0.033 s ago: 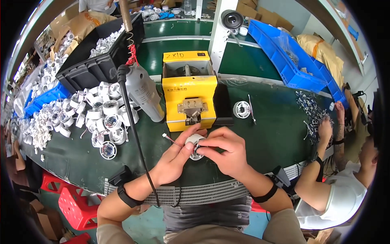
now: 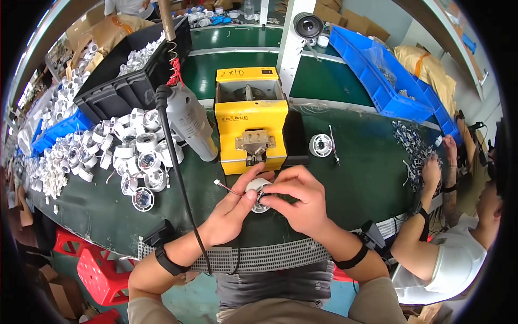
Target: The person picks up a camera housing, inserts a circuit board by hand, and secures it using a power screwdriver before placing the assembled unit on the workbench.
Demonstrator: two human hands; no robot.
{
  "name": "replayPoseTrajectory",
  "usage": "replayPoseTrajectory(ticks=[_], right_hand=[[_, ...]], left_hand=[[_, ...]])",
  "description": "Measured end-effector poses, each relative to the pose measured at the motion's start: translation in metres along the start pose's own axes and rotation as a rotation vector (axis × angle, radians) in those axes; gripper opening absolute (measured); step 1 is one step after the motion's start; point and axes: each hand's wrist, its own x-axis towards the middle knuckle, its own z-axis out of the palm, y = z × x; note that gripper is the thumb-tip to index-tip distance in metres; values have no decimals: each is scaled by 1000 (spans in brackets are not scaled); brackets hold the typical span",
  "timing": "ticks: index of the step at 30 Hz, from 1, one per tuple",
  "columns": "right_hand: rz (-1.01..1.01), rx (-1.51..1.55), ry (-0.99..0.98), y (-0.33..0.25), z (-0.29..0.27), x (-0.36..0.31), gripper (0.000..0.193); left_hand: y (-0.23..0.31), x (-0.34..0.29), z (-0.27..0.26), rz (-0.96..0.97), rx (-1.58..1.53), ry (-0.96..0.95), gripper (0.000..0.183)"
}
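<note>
My left hand (image 2: pixel 229 215) grips a small white round housing (image 2: pixel 257 185) between thumb and fingers, its open side tilted toward me. Dark parts show inside the housing. A thin wire with a white plug (image 2: pixel 217 182) sticks out to the left past my left fingers. At the open side, the thumb and forefinger of my right hand (image 2: pixel 302 204) are pinched together over the dark parts; what lies between the tips is too small to make out. Just beyond both hands stands a yellow machine (image 2: pixel 251 119) with a metal fixture (image 2: pixel 256 141) low on its front.
White housings (image 2: pixel 145 143) are heaped at the left, near a black bin (image 2: pixel 121 92). A grey power screwdriver (image 2: pixel 189 121) hangs left of the machine, its black cable (image 2: pixel 181 189) crossing my left forearm. Rightward lie one housing (image 2: pixel 321 145), a wire pile (image 2: pixel 415 154) and a co-worker's hands (image 2: pixel 431 171).
</note>
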Motion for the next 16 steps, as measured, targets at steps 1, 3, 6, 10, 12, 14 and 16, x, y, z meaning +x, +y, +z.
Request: replayPoseTrajectory(ticks=[1,3,6,10,12,14,16], right_hand=[[24,24,60,-4,3,2,29],[90,139,101,-2,7,2,38],[210,198,-68,2,1,2,36],[131,92,-118,14,-2,3,26],[92,74,-120,14,2,12,22],[113,22,8,0,5,29,24],[41,59,114,-13,20,55,48]], left_hand=[[2,-2,0,-14,-20,-9,53],[-1,-1,2,34,-97,-6,58],[1,0,-3,77,126,-59,65],[8,2,-6,-259,266,53,58],[11,4,-4,-205,216,105,46],[1,1,-13,-231,221,76,44],[1,2,-13,-264,413,71,41]])
